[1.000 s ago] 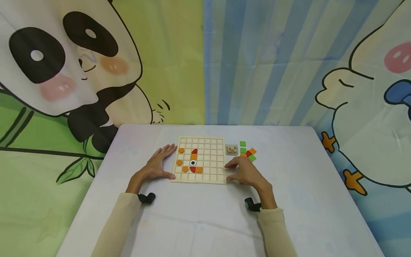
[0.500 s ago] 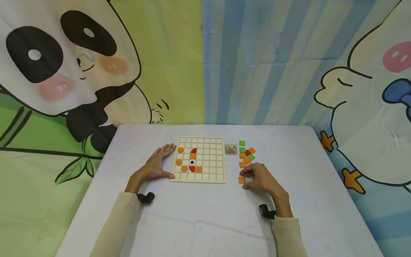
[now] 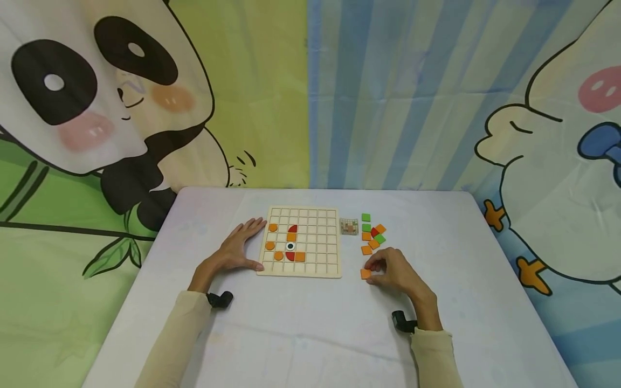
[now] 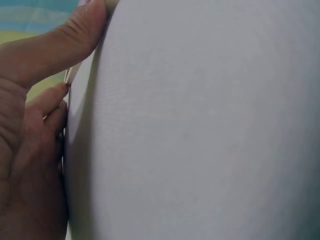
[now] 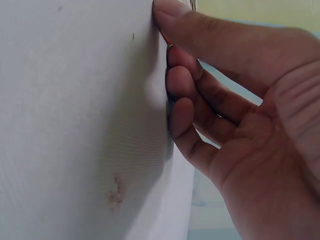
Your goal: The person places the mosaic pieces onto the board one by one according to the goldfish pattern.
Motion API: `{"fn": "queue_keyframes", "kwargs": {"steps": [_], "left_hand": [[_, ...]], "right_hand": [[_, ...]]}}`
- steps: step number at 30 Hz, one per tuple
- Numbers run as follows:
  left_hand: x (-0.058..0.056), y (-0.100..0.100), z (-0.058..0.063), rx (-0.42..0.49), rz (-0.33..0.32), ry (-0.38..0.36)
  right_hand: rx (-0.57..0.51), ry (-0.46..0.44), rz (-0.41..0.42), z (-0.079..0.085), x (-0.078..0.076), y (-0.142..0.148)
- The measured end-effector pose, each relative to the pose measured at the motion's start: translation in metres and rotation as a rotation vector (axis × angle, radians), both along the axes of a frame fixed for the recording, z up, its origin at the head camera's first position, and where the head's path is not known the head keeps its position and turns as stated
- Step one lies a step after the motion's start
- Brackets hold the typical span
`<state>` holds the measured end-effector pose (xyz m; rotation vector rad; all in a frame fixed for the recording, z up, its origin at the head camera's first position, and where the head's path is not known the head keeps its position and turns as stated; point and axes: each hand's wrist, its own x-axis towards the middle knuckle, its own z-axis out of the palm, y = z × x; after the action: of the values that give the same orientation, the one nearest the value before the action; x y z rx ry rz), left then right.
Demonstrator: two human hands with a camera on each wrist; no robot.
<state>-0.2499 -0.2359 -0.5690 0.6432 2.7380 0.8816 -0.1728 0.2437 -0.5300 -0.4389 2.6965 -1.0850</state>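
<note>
Moved from the board point(image 3: 320, 243), the right hand point(image 3: 395, 272) seemingly pinches a tile point(image 3: 365, 274), best lifted level while the left hand point(image 3: 236, 249), fingers spread, braces.

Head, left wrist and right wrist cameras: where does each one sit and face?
Head: on the person's head, facing forward and down at the table, grid board and backdrop; sleeves, left hand and right hand show.
Left wrist: on that wrist, looking across the table; the left hand shows at frame left.
Right wrist: on that wrist, also looking across the table; the right hand shows at frame right.
Shared: head and right wrist both show the right hand at an orange tile.
</note>
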Motion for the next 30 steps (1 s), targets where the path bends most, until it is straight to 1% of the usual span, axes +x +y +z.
{"fn": "queue_keyframes", "kwargs": {"steps": [3,6,9,15,19,22,24,30], "left_hand": [[-0.001,0.000,0.000,0.006,-0.002,-0.006],[-0.001,0.001,0.001,0.013,0.000,-0.011],[0.000,0.000,0.000,0.001,0.007,-0.015],[0.002,-0.001,-0.003,-0.006,0.013,-0.015],[0.001,0.001,-0.002,-0.007,0.011,-0.022],[0.000,0.002,-0.001,-0.008,0.009,-0.018],[-0.001,0.002,0.000,-0.007,0.010,-0.020],[0.002,0.001,0.001,-0.013,0.012,-0.020]], "right_hand": [[0.010,0.002,0.004,0.001,0.000,0.000],[0.027,0.039,0.001,0.001,0.000,-0.001],[0.028,0.067,-0.010,0.000,-0.001,-0.003],[-0.009,0.050,-0.021,-0.002,-0.003,-0.011],[-0.035,0.093,-0.026,0.000,-0.006,-0.021],[-0.074,0.145,-0.020,0.001,-0.011,-0.031],[-0.107,0.170,-0.010,-0.001,-0.016,-0.039],[-0.195,0.204,0.030,-0.010,-0.033,-0.068]]}}
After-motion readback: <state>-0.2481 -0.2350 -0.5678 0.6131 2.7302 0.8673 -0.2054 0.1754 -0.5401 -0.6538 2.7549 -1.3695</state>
